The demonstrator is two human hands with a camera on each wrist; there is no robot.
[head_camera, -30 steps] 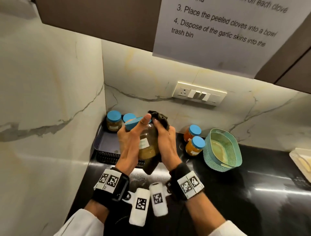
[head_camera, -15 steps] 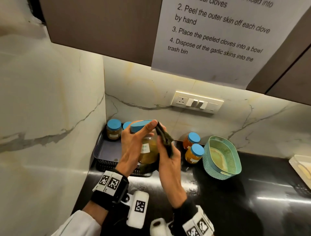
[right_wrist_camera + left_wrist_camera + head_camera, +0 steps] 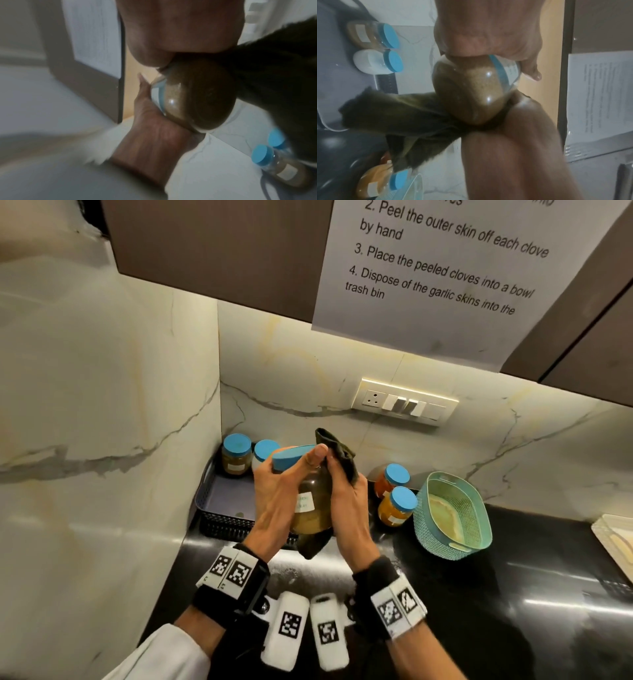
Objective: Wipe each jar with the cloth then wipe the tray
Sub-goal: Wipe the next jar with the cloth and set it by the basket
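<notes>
Clearly the held jar is glass, smooth and well filled with brown powder, so it should feel heavy for its size, slippery under bare skin and breakable if dropped on the dark counter. The safest hold looks to be the one in use: the left hand curls round its shoulder just under the blue lid, thumb laid up along the glass, fingers behind. The jar hangs tilted above the counter, between both palms. The right hand grips the dark cloth, soft and limp, pressing it against the jar's far side; one end sticks up past the fingertips, the other droops below the base.
</notes>
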